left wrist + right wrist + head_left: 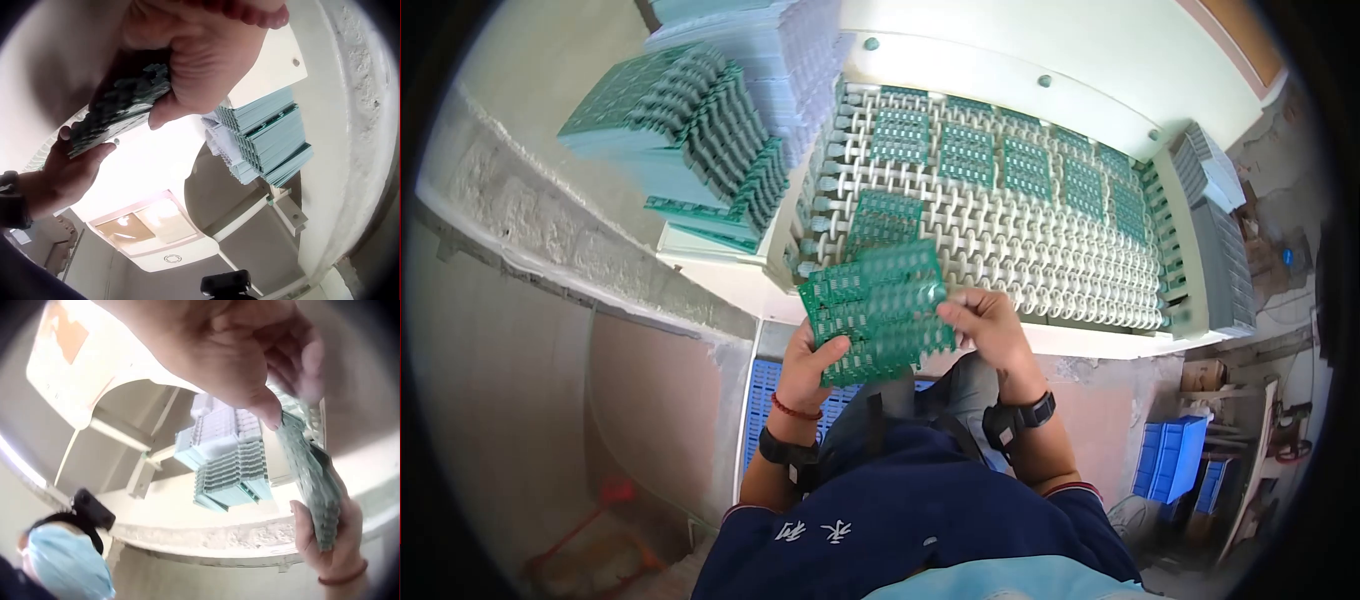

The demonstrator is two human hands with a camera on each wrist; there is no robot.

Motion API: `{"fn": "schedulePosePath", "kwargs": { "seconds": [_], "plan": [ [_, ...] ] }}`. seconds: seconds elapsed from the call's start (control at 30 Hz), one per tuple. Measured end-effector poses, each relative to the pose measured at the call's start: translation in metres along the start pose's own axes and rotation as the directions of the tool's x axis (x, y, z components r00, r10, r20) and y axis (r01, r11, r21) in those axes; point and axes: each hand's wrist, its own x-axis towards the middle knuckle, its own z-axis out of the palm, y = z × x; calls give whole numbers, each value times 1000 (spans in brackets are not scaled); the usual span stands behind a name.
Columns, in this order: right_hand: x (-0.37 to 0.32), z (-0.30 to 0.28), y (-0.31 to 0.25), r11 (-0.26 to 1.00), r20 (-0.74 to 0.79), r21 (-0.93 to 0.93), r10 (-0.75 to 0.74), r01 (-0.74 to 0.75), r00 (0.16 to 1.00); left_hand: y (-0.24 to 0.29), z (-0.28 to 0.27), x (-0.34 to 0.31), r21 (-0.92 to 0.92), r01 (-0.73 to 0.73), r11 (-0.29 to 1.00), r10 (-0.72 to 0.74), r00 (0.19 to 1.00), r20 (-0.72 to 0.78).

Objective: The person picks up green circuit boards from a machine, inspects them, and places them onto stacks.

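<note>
A small stack of green circuit boards (880, 305) is held above the near edge of the roller conveyor. The left hand (805, 370) grips its lower left side, thumb on top; the right hand (992, 330) pinches its right edge. Seen from the left wrist, the stack (119, 109) is edge-on between the left hand (206, 62) and the right hand (69, 172). In the right wrist view the stack (309, 478) is tilted, with the right thumb at its upper end. One board (885, 218) lies on the rollers just beyond the stack.
Rows of boards (1025, 167) lie farther back on the white rollers (1040, 260). Tall piles of green boards (710, 140) and pale boards (800, 60) stand at the left. Grey stacks (1225, 265) stand at the right end. Blue crates (1170, 460) are at lower right.
</note>
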Motion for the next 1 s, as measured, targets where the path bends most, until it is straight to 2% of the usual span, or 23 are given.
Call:
{"fn": "schedulePosePath", "kwargs": {
  "seconds": [0.07, 0.13, 0.17, 0.2, 0.23, 0.33, 0.4, 0.5, 0.57, 0.63, 0.67, 0.7, 0.73, 0.77, 0.87, 0.93, 1.0],
  "plan": [
    [10, -24, 1, 999, -196, 44, 21, -12, 980, 2, -2, 0, 26, -9, 1000, 9, 1000, -7],
    [21, -46, 3, 1000, -273, -5, -11, 9, 962, 8, -2, -4, -105, -11, 994, 9, 1000, -19],
    [25, -54, 3, 960, -366, -278, -85, -22, 927, 7, -4, -4, -104, -10, 994, 9, 1000, -12],
    [26, -59, 2, 848, -430, -524, -178, -84, 885, 7, -6, -6, -105, -4, 994, 4, 1000, 0],
    [25, -59, 2, 754, -478, -656, -368, -46, 798, 7, -7, -8, -128, -1, 992, 1, 1000, 3],
    [14, -85, -2, 749, -535, -655, -369, -98, 760, 4, -8, -15, -165, 15, 986, -14, 1000, 6],
    [3, -110, -4, 780, -580, -603, -287, -166, 762, 2, -7, -16, -63, 2, 998, -3, 1000, -24],
    [-13, -130, 1, 771, -620, -609, -318, -184, 717, -4, -1, -10, -72, 18, 997, -15, 999, 29],
    [-26, -125, -2, 678, -618, -705, -446, -206, 648, -8, 7, -2, -74, 34, 997, -29, 998, 61],
    [-36, -102, -6, 842, -586, -531, -287, -92, 758, -13, 23, 7, -47, 58, 997, -55, 996, 63],
    [-37, -90, 3, 904, -439, -419, -282, 83, 853, -17, 30, 11, -45, 65, 997, -61, 996, 71],
    [-37, -74, 7, 900, -232, -360, -341, 246, 911, -21, 37, 15, -28, 71, 997, -68, 995, 79],
    [-46, -50, -9, 995, -135, -89, 20, -33, 991, -25, 43, 18, -12, 75, 997, -73, 993, 88],
    [-45, -42, 5, 996, 1, -28, 82, -82, 997, -27, 47, 20, -8, 80, 997, -79, 992, 100],
    [-42, -48, 13, 994, -111, 104, 49, -37, 993, -33, 55, 23, 27, 71, 997, -73, 992, 106],
    [-42, -78, 15, 989, -296, 138, -12, 55, 955, -28, 58, 20, 17, 82, 996, -84, 991, 106],
    [-41, -123, 15, 996, -480, 40, -47, 75, 876, -25, 55, 18, 6, 93, 996, -93, 990, 110]
  ]
}}
